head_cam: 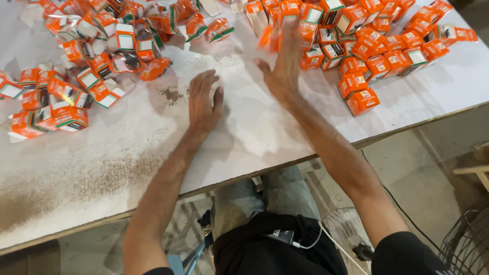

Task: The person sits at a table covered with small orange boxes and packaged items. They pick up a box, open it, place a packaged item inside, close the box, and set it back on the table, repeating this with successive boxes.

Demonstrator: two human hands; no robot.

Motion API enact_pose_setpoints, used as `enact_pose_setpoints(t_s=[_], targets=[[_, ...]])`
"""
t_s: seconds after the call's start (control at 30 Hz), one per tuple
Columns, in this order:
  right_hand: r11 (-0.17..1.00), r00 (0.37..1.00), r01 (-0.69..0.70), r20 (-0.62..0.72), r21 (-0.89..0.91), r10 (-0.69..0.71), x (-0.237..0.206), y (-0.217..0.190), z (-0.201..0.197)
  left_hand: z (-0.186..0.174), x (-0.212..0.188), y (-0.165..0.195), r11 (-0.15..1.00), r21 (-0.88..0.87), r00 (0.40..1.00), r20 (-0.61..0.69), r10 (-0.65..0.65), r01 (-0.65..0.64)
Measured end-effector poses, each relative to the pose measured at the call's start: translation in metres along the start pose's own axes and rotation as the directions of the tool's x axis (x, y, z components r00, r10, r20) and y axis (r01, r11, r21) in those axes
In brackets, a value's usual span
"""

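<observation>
Dozens of small orange-and-white cardboard boxes lie heaped on the far right of the white, scuffed worktable, with a second, looser heap of the same boxes, some flattened or half-folded, on the far left. The risk here lies with the right hand: it is blurred at the edge of the right-hand heap, and a sweep that is too broad could, by the look of it, knock the nearest boxes sideways toward the near table edge, which runs just beside them, and onto the floor. A brush against the stacked boxes behind could also tumble the pile and crush the thin card. That hand is raised on its edge, thumb out to the left, fingers held straight and close together, touching or nearly touching a blurred box at the heap's rim; whether it grips anything cannot be told. The left hand rests palm down on the bare middle of the table, fingers slightly spread and holding nothing, just beside a small patch of brown grit. Both forearms reach forward from the seated person's lap.
</observation>
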State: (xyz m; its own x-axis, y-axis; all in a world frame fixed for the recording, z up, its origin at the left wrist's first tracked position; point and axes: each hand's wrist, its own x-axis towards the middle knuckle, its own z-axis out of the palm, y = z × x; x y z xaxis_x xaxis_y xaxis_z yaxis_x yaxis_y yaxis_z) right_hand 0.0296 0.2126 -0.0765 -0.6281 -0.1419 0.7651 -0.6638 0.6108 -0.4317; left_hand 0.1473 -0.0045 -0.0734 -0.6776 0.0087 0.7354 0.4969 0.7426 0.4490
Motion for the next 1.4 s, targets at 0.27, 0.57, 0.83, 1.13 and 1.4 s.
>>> enact_pose_setpoints(t_s=[0.27,0.57,0.83,1.13,1.4], targets=[[0.843,0.872,0.441,0.371,-0.308,-0.321,0.019,0.031,0.003,0.085,0.126,-0.031,0.980,0.072,0.982,0.050,0.181,-0.184],[0.772,0.925,0.376,0.264,-0.513,-0.275,0.045,0.084,0.012,0.143,0.203,-0.070,0.738,0.517,0.870,0.454,0.193,-0.434],[0.983,0.995,0.002,0.095,0.185,-0.020,0.033,0.056,0.016,0.104,0.149,-0.054,0.910,0.351,0.976,0.079,0.204,-0.219],[0.860,0.867,-0.365,0.467,0.356,0.175,0.003,0.033,0.031,0.061,0.103,-0.078,0.975,0.082,0.944,0.279,0.177,-0.207],[0.949,0.838,0.016,0.514,0.315,-0.185,-0.004,0.029,0.030,0.091,0.139,-0.090,0.767,0.583,0.884,0.466,-0.044,-0.270]])
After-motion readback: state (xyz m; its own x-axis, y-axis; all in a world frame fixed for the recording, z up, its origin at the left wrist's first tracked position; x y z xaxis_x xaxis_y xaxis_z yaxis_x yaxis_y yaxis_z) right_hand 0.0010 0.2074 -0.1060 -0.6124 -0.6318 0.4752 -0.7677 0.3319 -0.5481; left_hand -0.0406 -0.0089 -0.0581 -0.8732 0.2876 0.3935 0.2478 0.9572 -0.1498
